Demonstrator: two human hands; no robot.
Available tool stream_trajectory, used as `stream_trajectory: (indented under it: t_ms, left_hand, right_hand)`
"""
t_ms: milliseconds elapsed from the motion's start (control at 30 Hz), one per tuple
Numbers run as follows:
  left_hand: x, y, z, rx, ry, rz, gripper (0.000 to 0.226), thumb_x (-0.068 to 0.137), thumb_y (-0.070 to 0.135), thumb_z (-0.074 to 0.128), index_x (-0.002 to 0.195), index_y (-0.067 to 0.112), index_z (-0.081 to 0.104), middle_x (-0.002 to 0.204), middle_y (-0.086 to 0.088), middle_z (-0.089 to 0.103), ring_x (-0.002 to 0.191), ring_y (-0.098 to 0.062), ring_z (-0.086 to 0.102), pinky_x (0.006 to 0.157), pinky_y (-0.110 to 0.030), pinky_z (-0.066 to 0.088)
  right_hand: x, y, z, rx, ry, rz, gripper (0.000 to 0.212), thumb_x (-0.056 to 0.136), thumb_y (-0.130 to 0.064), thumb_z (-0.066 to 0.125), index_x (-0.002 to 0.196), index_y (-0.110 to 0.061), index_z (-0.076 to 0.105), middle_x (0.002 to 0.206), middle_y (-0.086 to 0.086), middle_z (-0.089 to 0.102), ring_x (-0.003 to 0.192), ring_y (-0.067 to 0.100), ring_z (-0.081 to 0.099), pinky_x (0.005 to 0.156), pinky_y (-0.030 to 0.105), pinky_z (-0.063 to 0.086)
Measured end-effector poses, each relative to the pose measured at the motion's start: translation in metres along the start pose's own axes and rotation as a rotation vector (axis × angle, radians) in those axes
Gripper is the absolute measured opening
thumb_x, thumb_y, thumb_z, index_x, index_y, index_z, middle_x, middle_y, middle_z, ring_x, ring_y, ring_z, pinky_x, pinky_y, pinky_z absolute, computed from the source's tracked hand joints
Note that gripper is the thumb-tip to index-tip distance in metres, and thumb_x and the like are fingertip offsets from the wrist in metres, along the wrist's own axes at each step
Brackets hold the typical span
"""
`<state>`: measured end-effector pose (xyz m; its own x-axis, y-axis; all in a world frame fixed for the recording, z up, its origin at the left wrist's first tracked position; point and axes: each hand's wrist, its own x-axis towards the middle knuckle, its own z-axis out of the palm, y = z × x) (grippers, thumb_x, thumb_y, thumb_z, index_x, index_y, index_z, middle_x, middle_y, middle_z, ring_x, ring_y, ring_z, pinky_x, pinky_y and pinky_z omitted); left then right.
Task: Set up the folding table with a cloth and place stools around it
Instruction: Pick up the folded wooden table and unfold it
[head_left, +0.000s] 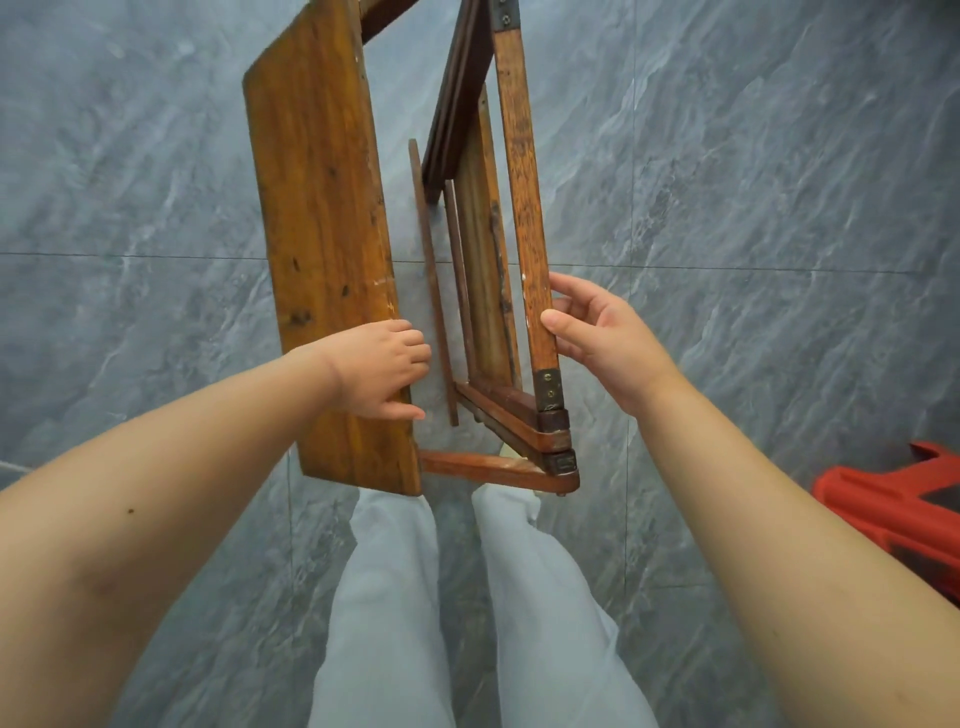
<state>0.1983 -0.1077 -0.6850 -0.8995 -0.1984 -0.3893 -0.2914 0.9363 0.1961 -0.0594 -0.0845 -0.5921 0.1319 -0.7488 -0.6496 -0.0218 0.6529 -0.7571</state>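
A wooden folding table (317, 218) stands on edge in front of me, partly unfolded, seen from above. Its brown tabletop board is on the left and the leg frame (524, 208) with brass hinge plates is on the right. My left hand (382, 374) grips the near edge of the tabletop board, fingers curled over it. My right hand (597, 332) holds the outer wooden rail of the leg frame, thumb in front and fingers behind. No cloth is in view.
A red plastic stool (893, 514) sits at the right edge of the view. The floor (753, 182) is grey marbled tile. My legs in light grey trousers (395, 597) stand directly below the table.
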Motion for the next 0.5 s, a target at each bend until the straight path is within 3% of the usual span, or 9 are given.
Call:
stream_trajectory:
  t_ms: [300,500]
  left_hand:
    - [-0.061,0.003,-0.026,0.016,0.02,-0.038,0.072,0.091,0.067,0.014,0.103,0.018,0.066,0.101,0.003,0.062,0.094,-0.016,0.053,0.093,-0.031,0.039]
    - [-0.066,0.009,-0.042,-0.009,0.024,-0.08,0.077,0.089,0.068,0.008,0.097,0.019,0.066,0.092,0.005,0.06,0.086,-0.013,0.05,0.087,-0.03,0.04]
  right_hand:
    - [0.002,-0.003,0.023,-0.036,-0.019,0.021,0.043,0.094,-0.003,0.051,0.137,-0.011,0.047,0.103,0.015,0.06,0.101,0.023,0.063,0.09,0.033,0.055]
    - [-0.004,-0.005,0.025,-0.041,0.03,0.027,0.047,0.095,-0.004,0.05,0.14,-0.015,0.042,0.102,0.009,0.065,0.1,0.018,0.066,0.085,0.027,0.056]
